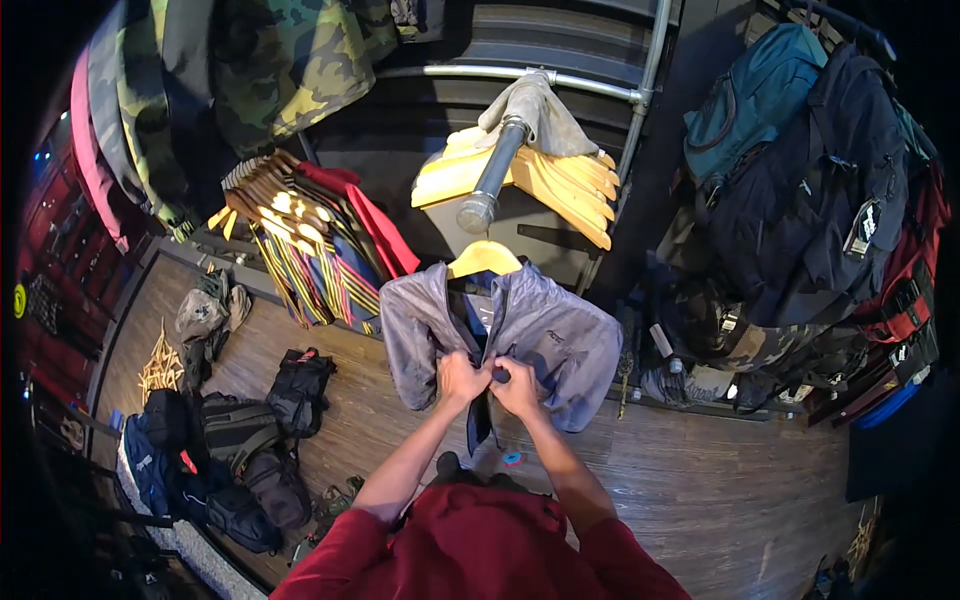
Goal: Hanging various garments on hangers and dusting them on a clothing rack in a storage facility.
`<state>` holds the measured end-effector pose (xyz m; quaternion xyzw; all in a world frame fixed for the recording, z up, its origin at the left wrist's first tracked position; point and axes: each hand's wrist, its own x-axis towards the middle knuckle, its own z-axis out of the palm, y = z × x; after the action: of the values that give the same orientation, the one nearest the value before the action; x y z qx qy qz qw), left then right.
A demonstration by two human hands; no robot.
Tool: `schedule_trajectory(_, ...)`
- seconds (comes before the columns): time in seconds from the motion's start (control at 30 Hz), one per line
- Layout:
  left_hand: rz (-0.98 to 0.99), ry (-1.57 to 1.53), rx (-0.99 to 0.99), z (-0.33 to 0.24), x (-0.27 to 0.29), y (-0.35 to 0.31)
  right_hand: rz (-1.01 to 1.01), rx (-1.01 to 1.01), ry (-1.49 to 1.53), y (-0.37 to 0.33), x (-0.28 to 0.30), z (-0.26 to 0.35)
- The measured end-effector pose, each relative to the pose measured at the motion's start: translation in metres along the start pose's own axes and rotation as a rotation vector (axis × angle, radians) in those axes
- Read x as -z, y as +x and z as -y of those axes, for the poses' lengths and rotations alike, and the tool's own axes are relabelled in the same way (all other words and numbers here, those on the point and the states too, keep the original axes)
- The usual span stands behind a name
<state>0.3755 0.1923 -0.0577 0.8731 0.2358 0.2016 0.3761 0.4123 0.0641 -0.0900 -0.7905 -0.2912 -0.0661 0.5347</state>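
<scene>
A grey jacket (570,345) hangs on a light wooden hanger (485,259) right in front of me, below the capped end of a metal rail (477,212). Its front is parted at the collar, where a dark lining shows. With fingers closed, my left hand (463,381) grips one front edge of the jacket, partway down. Close beside it, my right hand (515,386) pinches the opposite edge. The two hands almost meet at the middle of the front. Whether a zip pull lies between the fingers is too small to make out.
Pale wooden hangers (560,190) and a grey cloth (540,115) are on the rail. Striped garments (320,270) hang to the left, camouflage jackets (290,70) above them. Backpacks (240,430) lie on the wooden floor (700,480). More bags (830,200) hang at right.
</scene>
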Motion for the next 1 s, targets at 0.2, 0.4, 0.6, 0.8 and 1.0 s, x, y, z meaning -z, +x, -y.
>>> schedule_trajectory(0.2,0.096,0.225,-0.164,0.002,0.001,0.001,0.111,-0.243,-0.129,-0.028,0.006,0.000)
schedule_trajectory(0.4,0.090,0.082,-0.167,-0.015,0.002,0.013,0.437,-0.368,-0.551,-0.047,-0.004,-0.017)
schedule_trajectory(0.6,0.584,-0.132,-0.287,-0.004,0.026,-0.020,0.262,-0.371,-0.443,-0.002,0.029,0.002)
schedule_trajectory(0.8,0.295,0.280,-0.101,-0.023,-0.006,-0.079,0.168,-0.415,-0.351,0.024,0.029,0.020)
schedule_trajectory(1.0,0.205,0.099,-0.183,-0.003,-0.001,-0.022,0.281,-0.423,0.108,0.006,0.047,0.003)
